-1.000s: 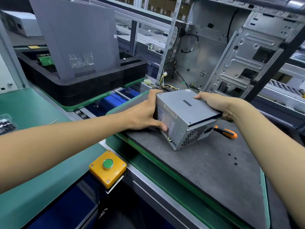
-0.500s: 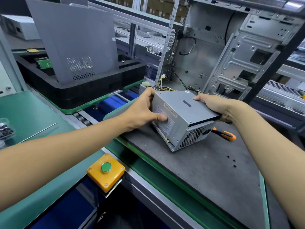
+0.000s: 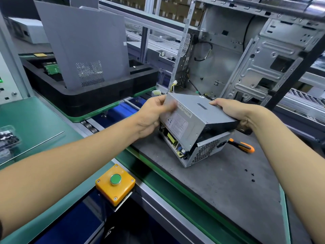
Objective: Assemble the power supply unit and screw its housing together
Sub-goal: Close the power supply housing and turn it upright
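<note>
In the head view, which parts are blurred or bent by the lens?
Head view: the left hand has motion-smeared fingers over the power supply cover; the right hand is sharper; the shelf frame bows from wide-angle distortion.

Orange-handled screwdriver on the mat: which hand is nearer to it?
Right. The right hand grips the lifted cover's far end, just above the screwdriver. The left hand holds the cover's opposite end, farther away.
</note>
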`<state>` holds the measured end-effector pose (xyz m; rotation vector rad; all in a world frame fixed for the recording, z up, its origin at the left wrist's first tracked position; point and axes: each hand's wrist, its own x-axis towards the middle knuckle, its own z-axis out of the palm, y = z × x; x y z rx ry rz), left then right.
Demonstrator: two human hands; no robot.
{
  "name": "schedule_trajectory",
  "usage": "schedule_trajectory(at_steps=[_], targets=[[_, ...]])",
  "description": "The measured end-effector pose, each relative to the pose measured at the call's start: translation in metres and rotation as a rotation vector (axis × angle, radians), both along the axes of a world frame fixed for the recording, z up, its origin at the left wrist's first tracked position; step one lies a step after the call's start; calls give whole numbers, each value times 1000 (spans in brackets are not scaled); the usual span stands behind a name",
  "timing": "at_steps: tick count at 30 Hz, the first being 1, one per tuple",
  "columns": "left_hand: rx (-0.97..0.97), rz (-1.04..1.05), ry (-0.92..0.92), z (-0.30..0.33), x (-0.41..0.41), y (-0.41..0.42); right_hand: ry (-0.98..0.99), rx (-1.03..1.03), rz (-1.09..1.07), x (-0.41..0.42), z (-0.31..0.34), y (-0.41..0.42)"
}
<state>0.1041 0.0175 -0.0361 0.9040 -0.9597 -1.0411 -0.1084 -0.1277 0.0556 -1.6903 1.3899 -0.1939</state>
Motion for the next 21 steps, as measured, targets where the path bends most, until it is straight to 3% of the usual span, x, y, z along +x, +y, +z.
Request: schedule_trajectory(at_steps=[6,21], targets=[[119,28,-146,8,0,3,-80,75,-3,-4,-5,0],[79,192,-259,1,-22,23,-35,16,-2,-2,-7,15]])
